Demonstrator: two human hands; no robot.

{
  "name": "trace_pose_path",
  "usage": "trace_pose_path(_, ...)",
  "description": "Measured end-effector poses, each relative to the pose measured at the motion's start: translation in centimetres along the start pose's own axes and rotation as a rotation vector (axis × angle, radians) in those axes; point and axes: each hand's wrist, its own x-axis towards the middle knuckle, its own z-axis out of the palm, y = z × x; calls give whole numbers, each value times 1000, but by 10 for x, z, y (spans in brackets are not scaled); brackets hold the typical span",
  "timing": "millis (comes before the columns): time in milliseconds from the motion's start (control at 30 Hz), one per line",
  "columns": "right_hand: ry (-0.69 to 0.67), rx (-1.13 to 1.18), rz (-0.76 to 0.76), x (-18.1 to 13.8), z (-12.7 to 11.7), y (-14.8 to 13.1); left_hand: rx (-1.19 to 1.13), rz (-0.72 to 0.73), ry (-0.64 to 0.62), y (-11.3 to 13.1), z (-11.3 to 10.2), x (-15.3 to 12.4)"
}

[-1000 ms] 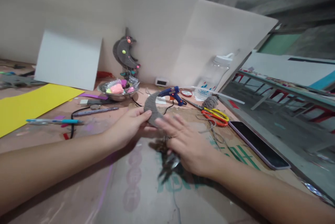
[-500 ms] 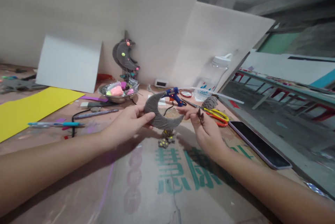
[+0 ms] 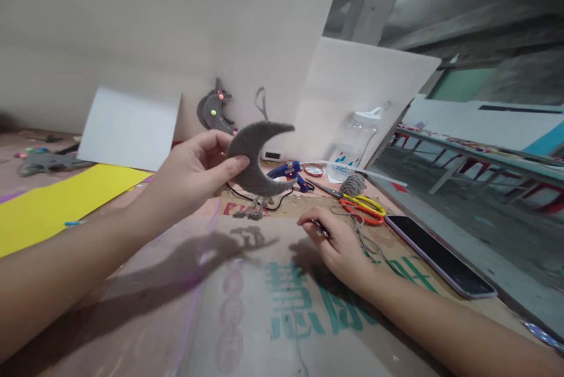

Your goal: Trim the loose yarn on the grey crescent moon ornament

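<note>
Raised above the table, my left hand (image 3: 205,168) pinches a grey yarn-wrapped crescent moon (image 3: 245,160) by its outer curve. A thin yarn loop (image 3: 261,103) stands up from the moon's top. Below it hang small blurred grey pieces (image 3: 252,209). My right hand (image 3: 337,245) is low over the cardboard sheet (image 3: 259,312), fingers curled. A small dark brown piece (image 3: 321,228) shows between those fingers; its shape is mostly hidden. The right hand is apart from the moon.
Behind the hands lie a blue glue gun (image 3: 288,171), orange-and-yellow scissors (image 3: 363,206) and a grey yarn ball (image 3: 353,184). A phone (image 3: 440,256) lies at the right edge. A clear bottle (image 3: 359,139) stands behind; yellow paper (image 3: 66,201) is at left. Another decorated moon (image 3: 214,108) leans on the wall.
My left hand has lifted the crescent moon up and leftward, bringing its loop into sight. My right hand has drawn down, away from the moon's tip, keeping the brown piece. The view has shifted slightly.
</note>
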Motion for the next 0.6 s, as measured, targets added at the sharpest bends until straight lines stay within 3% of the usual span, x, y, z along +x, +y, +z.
trace_pose_path(167,139,88,55,3,-10,-15,64,-38,-115,4,2,-7)
trace_pose_path(367,21,154,-34,-2,-12,-23,-44,-96,-128,0,8,-7)
trace_pose_path(600,-132,178,161,2,6,-8,-166,-213,-208,-46,11,4)
